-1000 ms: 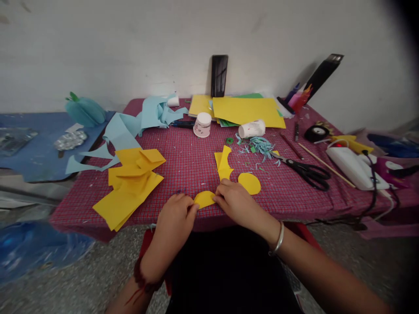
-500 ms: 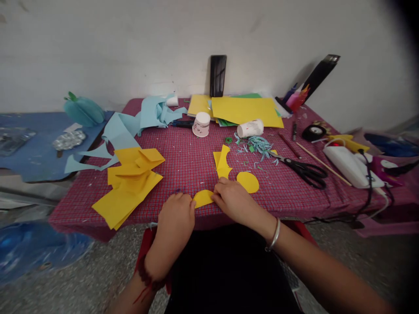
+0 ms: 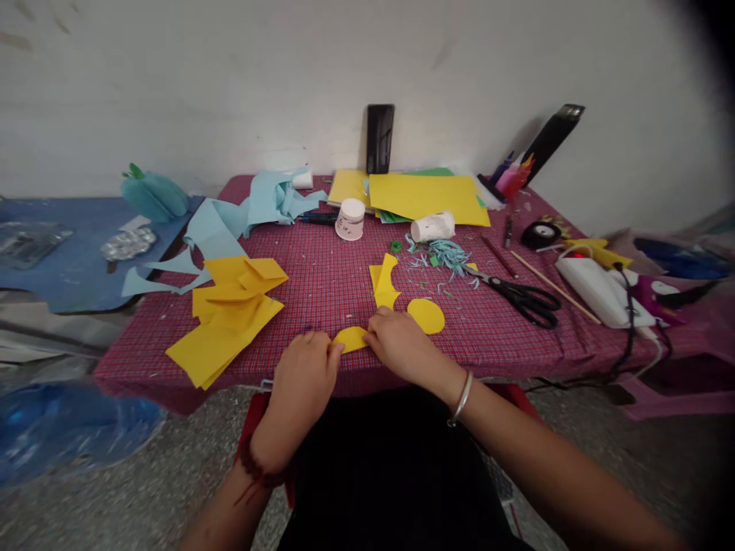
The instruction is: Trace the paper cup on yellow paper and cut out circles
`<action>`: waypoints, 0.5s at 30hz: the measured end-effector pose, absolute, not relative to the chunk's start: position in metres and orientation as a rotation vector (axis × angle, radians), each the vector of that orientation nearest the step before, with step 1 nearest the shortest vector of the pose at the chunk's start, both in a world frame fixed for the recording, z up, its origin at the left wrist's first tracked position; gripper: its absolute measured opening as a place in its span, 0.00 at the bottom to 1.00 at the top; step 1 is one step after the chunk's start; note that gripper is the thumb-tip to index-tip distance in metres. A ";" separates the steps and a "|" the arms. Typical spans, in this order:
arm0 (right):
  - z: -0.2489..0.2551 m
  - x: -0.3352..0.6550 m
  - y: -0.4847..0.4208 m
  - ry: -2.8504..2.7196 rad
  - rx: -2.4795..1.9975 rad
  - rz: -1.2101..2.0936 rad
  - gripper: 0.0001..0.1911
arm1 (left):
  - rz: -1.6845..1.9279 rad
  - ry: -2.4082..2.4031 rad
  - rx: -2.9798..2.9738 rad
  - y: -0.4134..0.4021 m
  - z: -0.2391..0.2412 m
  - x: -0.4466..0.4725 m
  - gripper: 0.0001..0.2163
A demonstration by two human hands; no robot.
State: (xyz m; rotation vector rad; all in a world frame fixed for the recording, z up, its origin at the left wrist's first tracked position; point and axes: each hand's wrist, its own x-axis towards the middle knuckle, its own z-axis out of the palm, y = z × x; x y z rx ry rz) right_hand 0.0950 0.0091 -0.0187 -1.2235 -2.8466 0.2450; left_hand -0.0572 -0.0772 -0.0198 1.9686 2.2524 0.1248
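Observation:
Between my hands, near the table's front edge, is a folded yellow paper half-circle (image 3: 351,339), its curved side away from me. My left hand (image 3: 304,375) pinches its left end with thumb and fingers. At the right end, my right hand (image 3: 400,342) has its fingers closed on the paper. Just beyond my right hand lies a flat yellow paper round (image 3: 426,315). A yellow paper offcut (image 3: 384,280) with curved cut edges rests behind the half-circle. Left of my hands sits a pile of yellow paper scraps (image 3: 238,321).
Black-handled scissors (image 3: 520,298) lie to the right, beside blue paper shreds (image 3: 448,256). Two paper cups (image 3: 351,220) stand or lie farther back. A phone (image 3: 380,138) leans on the wall. A white power strip (image 3: 602,291) with cables is at far right; blue paper (image 3: 215,229) spreads left.
My view has shifted slightly, so most things appear a little to the left. Both hands keep their hold on the folded yellow paper, with hardly any other change.

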 end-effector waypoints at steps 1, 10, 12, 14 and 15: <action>-0.018 0.095 0.009 -2.851 -1.228 0.241 0.10 | 0.129 2.245 1.967 -0.077 -0.019 -0.058 0.12; -0.015 0.092 0.008 -2.885 -1.265 0.204 0.11 | 0.057 2.326 1.997 -0.078 -0.025 -0.054 0.12; -0.015 0.092 0.008 -2.885 -1.272 0.191 0.12 | 0.026 2.338 2.019 -0.078 -0.024 -0.052 0.13; -0.015 0.091 0.007 -2.887 -1.278 0.180 0.12 | -0.012 2.350 2.038 -0.077 -0.023 -0.051 0.13; -0.015 0.091 0.007 -2.890 -1.280 0.177 0.12 | -0.028 2.357 2.045 -0.077 -0.023 -0.051 0.13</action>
